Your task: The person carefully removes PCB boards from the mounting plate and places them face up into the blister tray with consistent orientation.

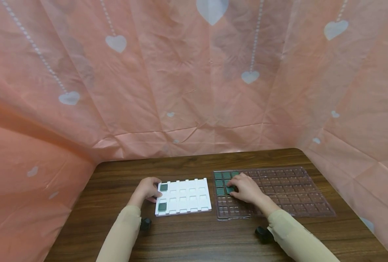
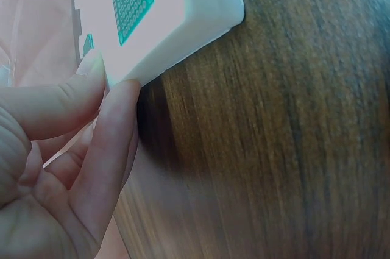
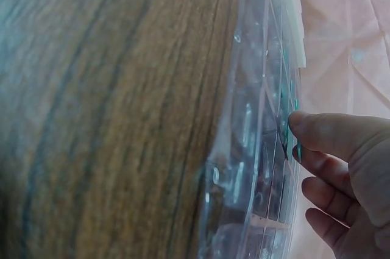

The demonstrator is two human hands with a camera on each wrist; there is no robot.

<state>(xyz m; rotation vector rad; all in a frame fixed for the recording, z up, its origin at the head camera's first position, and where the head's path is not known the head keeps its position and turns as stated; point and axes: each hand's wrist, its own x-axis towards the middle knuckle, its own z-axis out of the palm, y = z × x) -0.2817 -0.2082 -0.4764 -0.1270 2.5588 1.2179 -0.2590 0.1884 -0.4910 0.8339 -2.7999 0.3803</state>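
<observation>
At its left edge, a white tray [image 1: 187, 201] is held by my left hand [image 1: 147, 189], thumb on top and fingers along the side. Two small green perforated circuit boards, one at the back [image 1: 163, 187] and one at the front [image 1: 162, 207], sit in its leftmost column of pockets. Over the left part of a clear plastic compartment tray [image 1: 289, 189], my right hand [image 1: 245, 188] pinches a green circuit board [image 3: 298, 151] between thumb and index finger. Several more green boards [image 1: 218, 183] lie in the compartments around those fingertips.
Both trays lie side by side on a dark wood-grain table [image 1: 194, 236], with a narrow gap between them. A pink curtain [image 1: 194, 91] with white hearts hangs behind the table and along its sides. Black wrist devices show under the left sleeve [image 1: 122, 233] and right sleeve [image 1: 299, 236].
</observation>
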